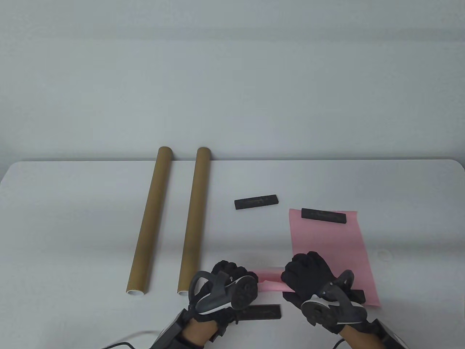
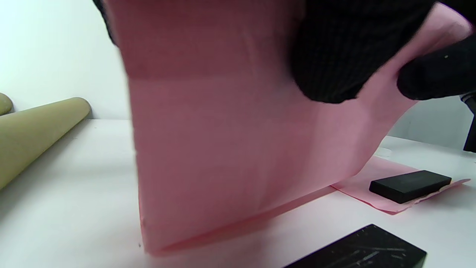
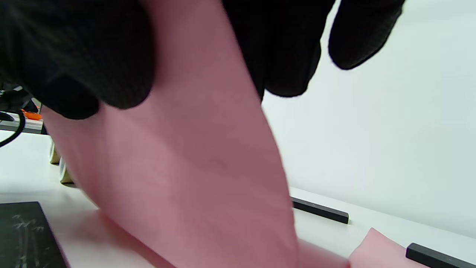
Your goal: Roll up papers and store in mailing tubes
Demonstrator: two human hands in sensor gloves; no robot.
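Observation:
Both hands hold a pink paper (image 1: 270,281) up off the table between them, near the front edge. My left hand (image 1: 232,276) grips its left part; in the left wrist view the sheet (image 2: 223,149) hangs from my fingers (image 2: 334,56) down to the table. My right hand (image 1: 305,272) grips its right part; in the right wrist view my fingers (image 3: 93,56) pinch the sheet (image 3: 193,167). Two brown mailing tubes (image 1: 149,218) (image 1: 194,221) lie side by side at the left, open ends toward me. One tube shows in the left wrist view (image 2: 37,130).
A pink sheet (image 1: 327,247) lies flat at the right, a black weight bar (image 1: 323,216) on its far edge. I cannot tell whether it joins the held paper. Other black bars lie mid-table (image 1: 256,202), between my hands (image 1: 263,312), and beside my right hand (image 1: 358,295).

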